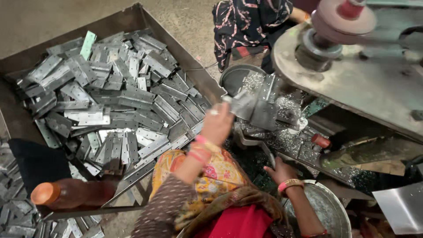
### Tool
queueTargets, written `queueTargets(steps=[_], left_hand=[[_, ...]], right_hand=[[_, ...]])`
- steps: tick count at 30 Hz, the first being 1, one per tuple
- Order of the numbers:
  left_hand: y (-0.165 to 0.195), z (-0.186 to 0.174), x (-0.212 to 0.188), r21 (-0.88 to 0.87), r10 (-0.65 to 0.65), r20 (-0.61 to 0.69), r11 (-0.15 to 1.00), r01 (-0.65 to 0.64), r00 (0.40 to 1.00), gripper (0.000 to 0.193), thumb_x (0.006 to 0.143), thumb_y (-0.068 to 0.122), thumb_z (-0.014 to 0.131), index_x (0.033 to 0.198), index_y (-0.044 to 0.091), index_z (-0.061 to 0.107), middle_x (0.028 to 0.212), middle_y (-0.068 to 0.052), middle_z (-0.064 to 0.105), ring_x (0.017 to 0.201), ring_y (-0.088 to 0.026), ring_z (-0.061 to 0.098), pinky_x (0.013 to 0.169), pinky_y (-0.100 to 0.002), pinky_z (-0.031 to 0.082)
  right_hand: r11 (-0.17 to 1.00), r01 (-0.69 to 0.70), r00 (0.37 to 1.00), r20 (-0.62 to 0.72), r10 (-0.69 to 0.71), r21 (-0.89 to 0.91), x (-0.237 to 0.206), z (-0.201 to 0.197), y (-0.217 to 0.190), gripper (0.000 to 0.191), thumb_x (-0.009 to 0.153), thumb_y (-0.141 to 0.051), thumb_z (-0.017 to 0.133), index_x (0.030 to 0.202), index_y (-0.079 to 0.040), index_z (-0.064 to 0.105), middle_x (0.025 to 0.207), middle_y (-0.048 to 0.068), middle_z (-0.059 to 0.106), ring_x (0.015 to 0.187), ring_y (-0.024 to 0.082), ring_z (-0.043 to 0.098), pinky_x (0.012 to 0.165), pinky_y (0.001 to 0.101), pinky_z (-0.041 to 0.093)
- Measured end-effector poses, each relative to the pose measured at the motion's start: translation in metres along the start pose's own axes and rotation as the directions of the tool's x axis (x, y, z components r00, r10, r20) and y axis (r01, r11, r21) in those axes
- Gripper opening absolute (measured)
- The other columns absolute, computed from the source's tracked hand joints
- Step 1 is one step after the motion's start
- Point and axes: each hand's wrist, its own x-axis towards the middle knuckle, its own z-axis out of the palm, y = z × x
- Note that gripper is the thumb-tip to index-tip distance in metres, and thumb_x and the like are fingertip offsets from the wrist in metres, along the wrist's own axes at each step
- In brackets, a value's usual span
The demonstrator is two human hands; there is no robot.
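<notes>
While the left hand (217,124) is raised above the lap, its grip is clenched on a flat grey metal hinge plate (243,104), which juts out of the fist toward two o'clock. That long axis points straight at the press bed (282,132), a dark steel surface littered with bright shavings (the plate is blurred, so its exact outline cannot be told). Plate and bed lie near one another, but whether they touch cannot be told.

Toward four o'clock from the left hand, the right hand (278,172) rests low at the near edge of the machine; the wrist wears an orange bangle. Its fingers are curled, yet whether they hold anything cannot be told. It lies just beside a round metal basin (328,207).

At nine to eleven o'clock from the left hand stands a large dark metal tray (145,22) heaped with more hinge plates (114,97). An orange-capped bottle (70,193) lies at the tray's near corner. Above, at one o'clock, sits the machine's grey flywheel housing (352,75), and beyond it another person's patterned garment (246,22).
</notes>
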Motion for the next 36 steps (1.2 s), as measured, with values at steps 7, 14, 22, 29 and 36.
queueTargets(steps=[7,14,22,29,36], left_hand=[[0.077,0.061,0.015,-0.083,-0.064,0.298,0.992,0.093,0.952,0.040,0.096,0.036,0.059,0.114,0.005,0.075,0.151,-0.020,0.052,0.129,-0.032,0.053,0.104,-0.051,0.039],[0.112,0.060,0.003,0.074,-0.027,0.258,0.997,0.008,0.966,0.039,0.088,0.026,0.056,0.113,0.003,0.076,0.146,-0.016,0.055,0.140,-0.031,0.047,0.121,-0.055,0.024],[0.101,0.086,0.038,-0.095,-0.104,0.247,0.987,0.131,0.963,0.033,0.094,0.026,0.059,0.109,0.003,0.076,0.142,-0.011,0.060,0.138,-0.029,0.050,0.119,-0.056,0.029],[0.088,0.089,0.034,-0.138,-0.080,0.262,0.983,0.120,0.962,0.032,0.085,0.027,0.064,0.104,0.006,0.077,0.141,-0.010,0.061,0.132,-0.030,0.054,0.112,-0.058,0.036],[0.085,0.100,0.023,-0.072,-0.029,0.140,0.997,0.040,0.990,0.029,0.099,0.028,0.058,0.107,0.007,0.077,0.141,-0.011,0.063,0.134,-0.030,0.057,0.123,-0.054,0.034]], right_hand=[[0.994,-0.014,1.000,0.027,0.011,0.113,-0.005,-0.008,-0.003,0.065,0.086,-0.055,0.071,0.120,-0.004,0.050,0.103,0.031,0.071,0.100,0.049,0.069,0.087,0.0554,0.055],[0.998,0.024,0.994,0.106,-0.030,0.056,0.012,-0.015,-0.003,0.068,0.085,-0.057,0.073,0.116,-0.001,0.051,0.109,0.030,0.070,0.104,0.046,0.070,0.090,0.0520,0.055],[0.997,0.035,0.997,0.070,-0.039,0.067,0.010,-0.013,0.004,0.067,0.084,-0.061,0.071,0.113,-0.003,0.053,0.106,0.027,0.072,0.103,0.046,0.070,0.088,0.0526,0.055],[0.987,-0.109,0.993,-0.035,0.114,0.116,-0.009,0.055,0.001,0.056,0.094,-0.050,0.058,0.128,-0.006,0.048,0.091,0.025,0.073,0.084,0.048,0.072,0.073,0.0581,0.057],[0.994,-0.026,0.998,-0.054,0.032,0.110,-0.006,0.059,0.006,0.064,0.089,-0.050,0.065,0.129,-0.003,0.047,0.095,0.029,0.072,0.089,0.049,0.071,0.076,0.0580,0.056]])
